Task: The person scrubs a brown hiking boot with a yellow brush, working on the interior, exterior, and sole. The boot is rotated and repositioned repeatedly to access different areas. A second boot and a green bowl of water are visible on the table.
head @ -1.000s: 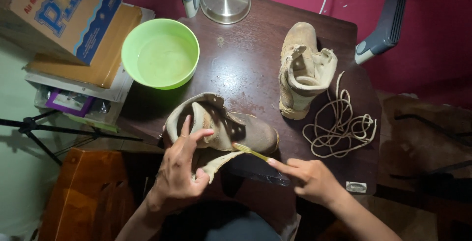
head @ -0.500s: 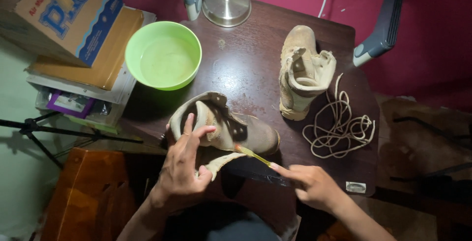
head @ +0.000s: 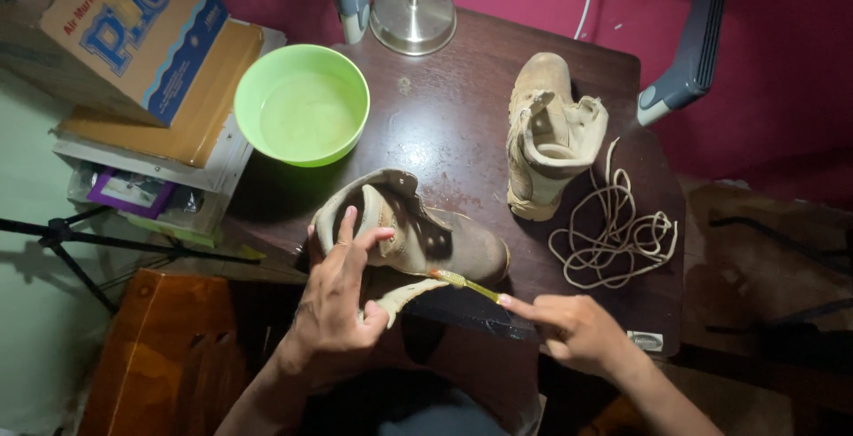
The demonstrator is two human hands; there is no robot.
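Head view: at the bench's (head: 462, 125) near edge, the left hand (head: 338, 298) closes its grip on the tongue of a tan boot (head: 418, 236). The right hand's (head: 573, 329) grip pinches a yellow toothbrush (head: 464, 283) against it. Green bowl (head: 302, 103) at the far-left corner.

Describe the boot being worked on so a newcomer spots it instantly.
On the dark wooden table, look to the near edge, below the green bowl. The boot there lies on its side, left hand holding its tongue, right hand brushing; the other boot stands untouched beside loose laces.
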